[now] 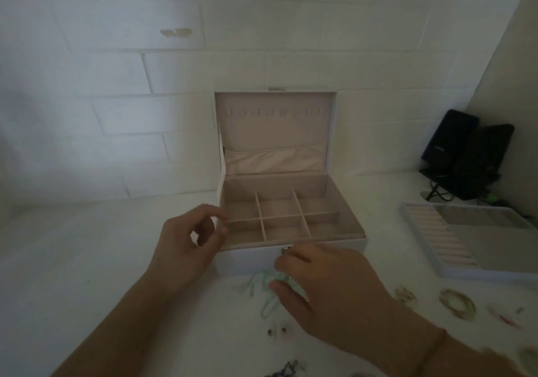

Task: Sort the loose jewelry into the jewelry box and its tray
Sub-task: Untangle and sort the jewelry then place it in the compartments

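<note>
Left hand (186, 240) at 9 o'clock of the box (291, 257), fingers loosely curled, holding nothing, tips beside the box's left wall. Box open, lid upright; six compartments show no contents. Right hand (329, 286) at 6 o'clock of the box, thumb and fingers pinching a pale green necklace (266, 295) on the table (87, 245). Tray (465, 245) at 3 o'clock, ring rolls bare. Bracelets (457, 302) and earrings (276, 331) loose on the table.
</note>
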`<state>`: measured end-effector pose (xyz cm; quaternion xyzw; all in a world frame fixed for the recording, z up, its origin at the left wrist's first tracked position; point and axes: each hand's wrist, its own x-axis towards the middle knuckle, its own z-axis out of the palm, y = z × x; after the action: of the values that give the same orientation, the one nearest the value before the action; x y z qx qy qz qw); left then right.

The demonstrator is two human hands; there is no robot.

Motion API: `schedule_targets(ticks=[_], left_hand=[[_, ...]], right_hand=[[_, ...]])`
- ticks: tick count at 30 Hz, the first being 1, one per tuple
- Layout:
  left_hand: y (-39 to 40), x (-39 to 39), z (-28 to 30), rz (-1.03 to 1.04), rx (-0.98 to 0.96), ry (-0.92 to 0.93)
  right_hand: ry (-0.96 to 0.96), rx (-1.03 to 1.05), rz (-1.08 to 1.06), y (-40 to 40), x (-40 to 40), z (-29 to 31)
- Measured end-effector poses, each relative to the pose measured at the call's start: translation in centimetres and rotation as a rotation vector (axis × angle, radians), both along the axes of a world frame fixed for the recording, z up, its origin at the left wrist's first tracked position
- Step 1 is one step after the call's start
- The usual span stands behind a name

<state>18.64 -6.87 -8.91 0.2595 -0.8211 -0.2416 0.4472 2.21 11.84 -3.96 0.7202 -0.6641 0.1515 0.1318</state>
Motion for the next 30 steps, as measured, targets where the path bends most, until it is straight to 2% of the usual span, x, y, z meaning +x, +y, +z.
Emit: schedule_targets(ticks=[2,4,8,12,16,20,23,26,28,30], left_hand=[[-0.3,0.0,-0.1,0.012,0.057,0.008],[-0.5,-0.1,-0.2,0.017,0.084,0.012],[-0.9,-0.7,-0.6,0.045,0.089,0.05],[-1.0,-1.0,-0.7,0.033,0.136,0.05],[-1.1,-1.2,-0.5,-0.021,0.154,0.056],[-1.1,-1.1,-0.1,-0.066,0.188,0.124],[-1.1,-0.9,0.1,-0.073,0.254,0.206],[-1.4,-0.8,0.1,-0.057,0.284,0.268],[-1.7,-0.8,0.1,-0.046,0.29,0.288],[-1.8,-0.7,0.0,-0.042,0.277,0.275]], right_hand=[[0.056,0.15,-0.072,-0.9,-0.3,-1.0],[0.028,0.276,-0.095,-2.1,-0.3,-1.2],[0.123,0.391,-0.011,-3.1,1.3,-1.8],[0.081,0.481,0.079,-3.3,1.4,-2.5],[-0.181,0.338,0.215,-3.1,-0.1,-1.9],[-0.607,0.063,0.168,-3.8,-0.7,4.0],[-0.856,-0.024,0.161,-7.2,-1.1,6.9],[-0.951,-0.029,0.119,-10.8,-1.2,6.4],[-0.951,0.08,0.071,-12.3,-1.2,4.7],[-0.858,0.223,0.027,-12.9,-1.3,2.9]])
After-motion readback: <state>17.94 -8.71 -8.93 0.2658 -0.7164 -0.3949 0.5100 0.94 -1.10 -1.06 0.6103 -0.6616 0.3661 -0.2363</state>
